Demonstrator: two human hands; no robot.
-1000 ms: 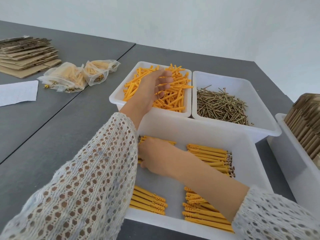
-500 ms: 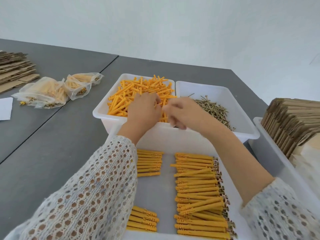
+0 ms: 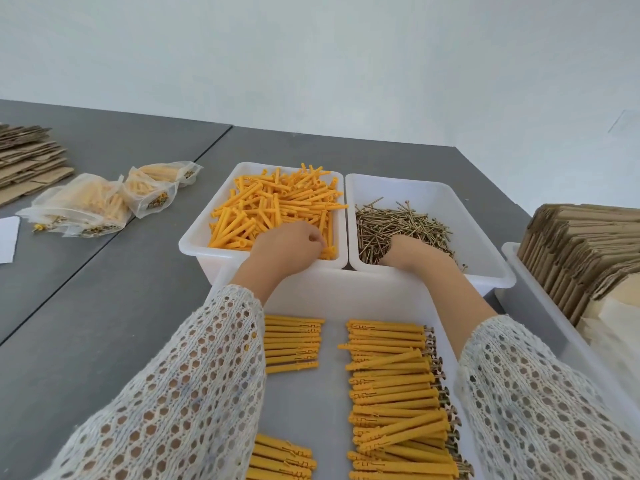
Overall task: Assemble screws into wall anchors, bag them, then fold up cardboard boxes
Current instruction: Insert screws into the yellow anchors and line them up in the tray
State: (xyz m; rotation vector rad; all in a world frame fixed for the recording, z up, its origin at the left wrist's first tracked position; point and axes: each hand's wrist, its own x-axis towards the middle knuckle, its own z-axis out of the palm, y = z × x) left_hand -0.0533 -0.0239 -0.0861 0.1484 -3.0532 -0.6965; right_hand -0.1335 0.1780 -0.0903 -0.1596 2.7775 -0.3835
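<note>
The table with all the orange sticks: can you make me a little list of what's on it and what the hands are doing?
back left tub: loose orange anchors
back right tub: pile of screws
near tray: rows of anchors with screws in
left hand: in the anchor tub, fingers curled on an anchor
right hand: in the screw pile, fingers hidden
far left: filled bags, flat cardboard
right tub: more cardboard
</note>
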